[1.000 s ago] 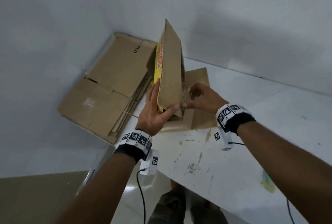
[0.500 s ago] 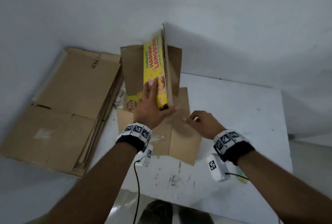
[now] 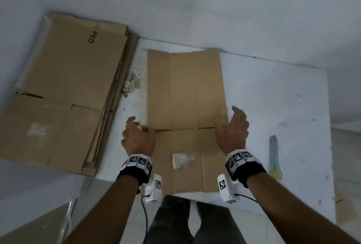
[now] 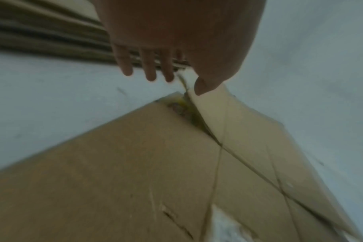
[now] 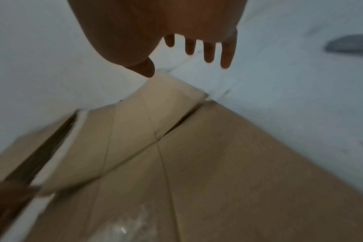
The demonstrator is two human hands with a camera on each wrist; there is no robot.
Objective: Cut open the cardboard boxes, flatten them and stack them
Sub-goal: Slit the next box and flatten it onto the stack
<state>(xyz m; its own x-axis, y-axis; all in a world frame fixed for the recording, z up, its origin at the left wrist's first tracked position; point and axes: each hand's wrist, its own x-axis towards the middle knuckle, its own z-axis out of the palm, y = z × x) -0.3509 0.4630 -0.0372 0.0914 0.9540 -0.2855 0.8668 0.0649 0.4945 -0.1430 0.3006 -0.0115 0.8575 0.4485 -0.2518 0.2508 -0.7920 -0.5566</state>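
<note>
On the counter [image 3: 273,91], flattened box [image 3: 185,91] between loose, empty left hand [image 3: 137,139] and right hand [image 3: 233,131]; may spring back up.

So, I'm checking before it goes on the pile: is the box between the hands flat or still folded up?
Flat. The box lies spread open on the table, brown inside up, panels and flaps unfolded.

A black wristband [image 3: 134,174] topped with white blocks printed with black square markers is worn on each bare forearm. A white camera unit [image 3: 154,189] with a thin black cable is hung beneath each. Dark trousers [image 3: 172,222] are worn.
</note>
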